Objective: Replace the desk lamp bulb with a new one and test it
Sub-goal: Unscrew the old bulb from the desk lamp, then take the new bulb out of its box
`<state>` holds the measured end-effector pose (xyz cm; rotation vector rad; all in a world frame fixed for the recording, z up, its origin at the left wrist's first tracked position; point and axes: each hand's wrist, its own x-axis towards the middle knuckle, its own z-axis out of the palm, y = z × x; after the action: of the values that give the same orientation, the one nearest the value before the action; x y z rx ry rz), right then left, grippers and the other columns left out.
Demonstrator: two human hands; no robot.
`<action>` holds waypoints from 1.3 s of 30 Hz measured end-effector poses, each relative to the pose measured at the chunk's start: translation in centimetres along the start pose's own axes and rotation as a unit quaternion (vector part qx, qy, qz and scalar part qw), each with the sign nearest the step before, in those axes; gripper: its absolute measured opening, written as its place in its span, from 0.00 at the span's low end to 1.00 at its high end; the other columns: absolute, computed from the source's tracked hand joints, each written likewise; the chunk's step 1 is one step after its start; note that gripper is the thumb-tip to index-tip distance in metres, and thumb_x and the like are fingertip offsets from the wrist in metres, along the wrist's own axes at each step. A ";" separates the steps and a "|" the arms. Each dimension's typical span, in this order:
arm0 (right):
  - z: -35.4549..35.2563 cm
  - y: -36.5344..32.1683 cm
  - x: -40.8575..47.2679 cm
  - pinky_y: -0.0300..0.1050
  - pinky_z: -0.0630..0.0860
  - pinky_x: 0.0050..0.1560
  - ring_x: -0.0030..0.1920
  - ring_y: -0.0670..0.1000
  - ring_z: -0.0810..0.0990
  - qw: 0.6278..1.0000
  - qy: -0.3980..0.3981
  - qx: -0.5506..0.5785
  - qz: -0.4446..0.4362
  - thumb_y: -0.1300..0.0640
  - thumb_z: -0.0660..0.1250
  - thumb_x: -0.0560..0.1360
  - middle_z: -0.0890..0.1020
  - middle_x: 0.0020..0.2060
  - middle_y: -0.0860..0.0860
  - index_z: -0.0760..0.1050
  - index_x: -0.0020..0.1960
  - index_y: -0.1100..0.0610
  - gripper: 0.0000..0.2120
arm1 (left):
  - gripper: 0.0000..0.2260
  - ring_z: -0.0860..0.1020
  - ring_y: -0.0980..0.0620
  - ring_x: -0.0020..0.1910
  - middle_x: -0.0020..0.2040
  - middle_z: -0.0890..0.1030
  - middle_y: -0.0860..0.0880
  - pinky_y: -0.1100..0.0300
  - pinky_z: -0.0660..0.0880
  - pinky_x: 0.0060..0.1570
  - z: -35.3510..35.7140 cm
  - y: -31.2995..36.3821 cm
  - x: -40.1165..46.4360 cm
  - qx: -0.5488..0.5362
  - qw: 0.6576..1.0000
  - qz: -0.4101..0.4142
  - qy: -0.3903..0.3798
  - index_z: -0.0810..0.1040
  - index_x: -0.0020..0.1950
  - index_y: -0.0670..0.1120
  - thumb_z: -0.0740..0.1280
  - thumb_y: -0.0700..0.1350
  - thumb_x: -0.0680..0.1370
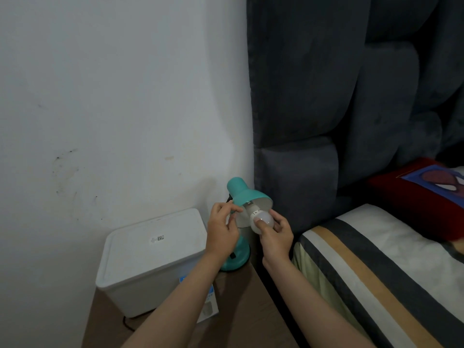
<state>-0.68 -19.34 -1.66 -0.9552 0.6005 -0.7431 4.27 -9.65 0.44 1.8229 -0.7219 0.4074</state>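
A teal desk lamp stands on a wooden bedside table point(241, 310), its shade point(244, 190) tilted toward me and its round base point(238, 257) partly behind my left wrist. A white bulb point(263, 218) sits with its metal cap at the socket inside the shade. My right hand point(275, 237) is wrapped around the bulb's globe from below. My left hand point(223, 227) grips the shade's left rim. A small bulb box point(209, 307) lies on the table under my left forearm, mostly hidden.
A white lidded plastic bin point(150, 257) stands on the table left of the lamp, against the white wall. A dark padded headboard point(326, 109) rises at right, with a striped bed point(376, 272) and a red cushion point(421, 194) below it.
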 end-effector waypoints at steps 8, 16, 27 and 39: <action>-2.2 -2.0 -2.4 0.36 0.74 0.43 0.50 0.50 0.78 0.998 -0.025 -0.039 -0.047 0.69 0.73 0.67 0.79 0.53 0.55 0.75 0.54 0.54 0.19 | 0.08 0.73 0.56 0.59 0.54 0.75 0.54 0.66 0.69 0.59 -1.1 0.6 -0.8 0.008 0.999 -0.038 -0.021 0.78 0.50 0.45 0.65 0.35 0.75; -4.3 -1.7 -6.3 0.34 0.73 0.43 0.49 0.49 0.77 0.995 -0.049 -0.082 -0.039 0.69 0.72 0.67 0.78 0.53 0.54 0.75 0.55 0.54 0.19 | 0.08 0.74 0.57 0.51 0.49 0.77 0.51 0.80 0.64 0.51 -5.0 1.4 -5.7 0.047 0.997 -0.052 0.013 0.78 0.50 0.44 0.66 0.35 0.73; -6.2 4.5 -9.6 0.55 0.76 0.61 0.57 0.55 0.77 0.969 -0.036 -0.242 0.027 0.63 0.74 0.68 0.77 0.60 0.56 0.73 0.64 0.55 0.25 | 0.15 0.72 0.47 0.58 0.57 0.75 0.47 0.56 0.70 0.56 -9.1 -4.2 -14.0 0.204 0.964 -0.158 -0.060 0.75 0.60 0.46 0.68 0.46 0.74; -5.0 10.8 -8.6 0.48 0.74 0.54 0.55 0.56 0.78 0.915 -0.038 -0.396 0.063 0.53 0.75 0.66 0.79 0.58 0.55 0.76 0.59 0.52 0.23 | 0.22 0.72 0.46 0.56 0.57 0.74 0.44 0.52 0.73 0.55 -7.9 -7.4 -15.2 0.183 0.957 -0.224 -0.019 0.71 0.66 0.42 0.68 0.50 0.75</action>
<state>-6.41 -11.09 -12.31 -1.6634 0.9124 -0.3250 -1.91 3.65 -10.99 2.2775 -0.2446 0.2125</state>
